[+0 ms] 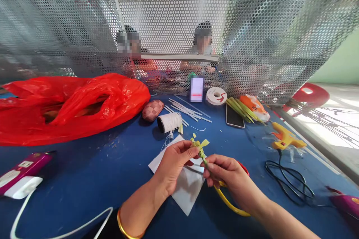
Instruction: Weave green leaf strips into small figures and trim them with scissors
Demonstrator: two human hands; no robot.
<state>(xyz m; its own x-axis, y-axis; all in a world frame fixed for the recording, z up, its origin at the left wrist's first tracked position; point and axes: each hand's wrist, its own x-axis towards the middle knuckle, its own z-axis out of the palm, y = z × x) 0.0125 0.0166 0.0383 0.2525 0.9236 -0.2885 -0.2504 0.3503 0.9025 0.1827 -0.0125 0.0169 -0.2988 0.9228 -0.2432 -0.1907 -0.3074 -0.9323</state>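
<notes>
A small braided piece of yellow-green leaf strips (201, 151), with short loose ends at its top, is held between my two hands. My left hand (179, 160) is closed, thumb and fingers pinching its upper part. Lower down, my right hand (224, 170) is closed around its thin stem end. Scissors (231, 206) with yellow and red handles show under and beside my right hand, a metal blade pointing left; whether that hand also grips them I cannot tell. Beneath lies a white paper sheet (186, 198). A white thread spool (169, 122) lies on its side just beyond.
On the blue table (123, 171) are a red plastic bag (120, 93), white sticks (185, 110), a ribbon roll (216, 96), a dark phone (234, 115), green leaves (242, 109) and a yellow glue gun (288, 137) with a coiled cord. People sit behind the perforated screen (174, 15).
</notes>
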